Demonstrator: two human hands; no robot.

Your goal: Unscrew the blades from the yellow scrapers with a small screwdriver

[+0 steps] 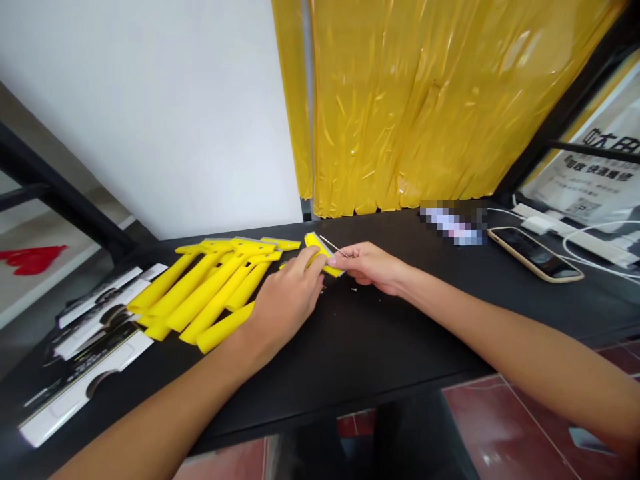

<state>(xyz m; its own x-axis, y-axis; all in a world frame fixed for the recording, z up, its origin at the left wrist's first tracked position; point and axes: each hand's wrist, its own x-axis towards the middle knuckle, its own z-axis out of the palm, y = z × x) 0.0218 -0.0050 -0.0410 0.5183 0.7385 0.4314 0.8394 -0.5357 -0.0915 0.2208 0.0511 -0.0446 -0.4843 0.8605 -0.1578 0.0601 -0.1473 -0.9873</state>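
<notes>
My left hand (293,293) is closed around a yellow scraper (314,241), whose wide head with a metal edge points away from me. My right hand (373,267) pinches at the right end of that head, and a thin metal strip (333,245) sticks out from its fingertips. To the left of my left hand lies a pile of yellow scrapers (210,287) with hollow handles. A small screw (354,289) rests on the black table (350,347) below my right hand.
Black and white cardboard packages (90,387) lie at the left. At the right are a phone (535,253), white cables and a power strip (575,233). A blurred-out item (453,223) lies near the back edge. Yellow plastic strips (400,107) and a white panel (175,107) stand behind.
</notes>
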